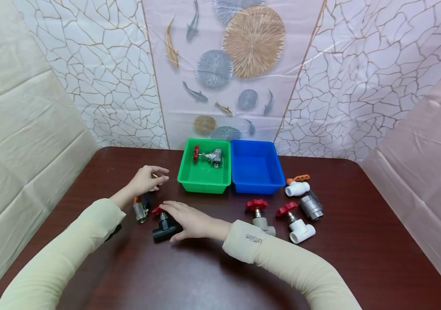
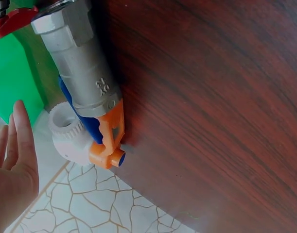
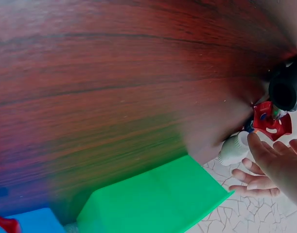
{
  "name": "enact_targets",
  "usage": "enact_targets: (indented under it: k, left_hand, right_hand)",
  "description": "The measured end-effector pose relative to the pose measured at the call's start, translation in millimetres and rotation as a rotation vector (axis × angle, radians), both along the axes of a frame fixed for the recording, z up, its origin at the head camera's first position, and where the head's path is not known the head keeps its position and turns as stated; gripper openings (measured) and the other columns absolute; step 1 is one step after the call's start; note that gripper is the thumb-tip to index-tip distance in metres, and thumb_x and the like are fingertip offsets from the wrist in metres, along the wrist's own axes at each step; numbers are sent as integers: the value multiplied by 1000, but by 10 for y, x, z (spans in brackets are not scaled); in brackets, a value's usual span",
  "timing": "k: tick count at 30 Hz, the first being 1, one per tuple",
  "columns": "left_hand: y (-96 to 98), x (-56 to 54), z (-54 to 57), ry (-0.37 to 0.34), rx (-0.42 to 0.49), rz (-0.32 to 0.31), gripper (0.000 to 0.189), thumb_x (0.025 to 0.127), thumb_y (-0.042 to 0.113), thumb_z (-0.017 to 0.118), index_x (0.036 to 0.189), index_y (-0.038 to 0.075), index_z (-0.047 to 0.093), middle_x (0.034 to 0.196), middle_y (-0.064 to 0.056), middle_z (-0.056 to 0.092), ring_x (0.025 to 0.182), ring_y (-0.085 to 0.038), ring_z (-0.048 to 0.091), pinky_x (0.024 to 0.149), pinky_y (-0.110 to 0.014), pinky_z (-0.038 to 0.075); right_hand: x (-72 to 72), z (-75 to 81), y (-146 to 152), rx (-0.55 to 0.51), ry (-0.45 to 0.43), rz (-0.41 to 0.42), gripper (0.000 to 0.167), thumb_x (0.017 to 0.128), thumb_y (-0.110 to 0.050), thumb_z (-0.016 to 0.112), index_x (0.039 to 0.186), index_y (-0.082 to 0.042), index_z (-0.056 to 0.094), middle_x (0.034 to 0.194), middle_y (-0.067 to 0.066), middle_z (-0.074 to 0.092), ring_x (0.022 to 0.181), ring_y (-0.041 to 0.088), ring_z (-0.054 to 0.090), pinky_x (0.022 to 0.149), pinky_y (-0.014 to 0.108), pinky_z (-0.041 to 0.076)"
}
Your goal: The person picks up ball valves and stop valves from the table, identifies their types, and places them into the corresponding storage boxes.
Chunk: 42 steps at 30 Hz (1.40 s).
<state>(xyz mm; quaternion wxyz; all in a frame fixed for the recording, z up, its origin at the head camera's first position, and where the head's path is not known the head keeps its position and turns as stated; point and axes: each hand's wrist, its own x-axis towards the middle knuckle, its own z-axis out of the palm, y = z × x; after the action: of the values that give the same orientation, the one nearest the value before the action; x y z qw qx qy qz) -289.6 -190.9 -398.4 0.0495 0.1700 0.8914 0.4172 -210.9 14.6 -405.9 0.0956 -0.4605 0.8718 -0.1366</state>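
My right hand (image 1: 191,218) reaches over a black tee-shaped valve (image 1: 163,232), its fingers extended close to the red handwheel (image 3: 274,127). In the right wrist view the black body stands just above those fingertips. My left hand (image 1: 147,180) hovers farther back on the left, fingers loosely extended and nothing gripped. Beside it, in the left wrist view, lie a white ball valve (image 2: 70,141) with an orange handle (image 2: 109,141) and a metal ball valve (image 2: 82,58) with a blue lever. From the head, the left hand mostly hides the white valve.
A green bin (image 1: 204,187) holds a metal gate valve (image 1: 214,157) with a red wheel; a blue bin (image 1: 258,188) adjoins it. To the right lie a beige valve (image 1: 261,224), a white red-wheeled valve (image 1: 301,231), an orange-handled white valve (image 1: 297,188) and a grey metal valve (image 1: 311,206).
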Motion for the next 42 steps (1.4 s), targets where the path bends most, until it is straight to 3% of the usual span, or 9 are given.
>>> enact_targets:
  k: [13,22,30,35,42]
  left_hand:
    - [-2,-13,13,-6,22,-31,40,95,16,56,125,-9,55,106,-30,64,88,-40,65,69,-41,58]
    - [50,-31,6,-57,29,-32,40,95,16,55,127,-8,53,110,-29,63,91,-40,65,72,-41,58]
    - [117,-19,21,-58,21,-16,40,95,15,55,127,-9,53,113,-29,61,92,-42,64,71,-40,58]
    - [195,-12,31,-64,28,8,38,97,15,52,126,-9,54,115,-30,60,93,-41,64,71,-41,58]
    - [278,-31,55,-58,37,67,36,99,16,48,123,-10,56,106,-30,64,90,-41,65,69,-39,58]
  right_hand:
    - [-21,-30,-165,101,165,42,89,79,-35,75,147,-5,27,150,10,33,139,21,32,113,28,31]
    - [-29,-79,-157,144,349,73,81,79,-43,73,143,-9,37,137,7,44,123,17,46,95,23,47]
    - [-49,-101,-61,123,366,101,78,76,-44,75,139,-10,44,132,5,47,119,16,49,90,21,49]
    - [-39,-65,9,121,393,98,77,75,-43,76,137,-10,46,130,5,49,118,15,49,92,23,49]
    - [-24,-4,110,148,447,127,78,75,-47,74,137,-10,46,130,7,50,119,17,49,98,24,45]
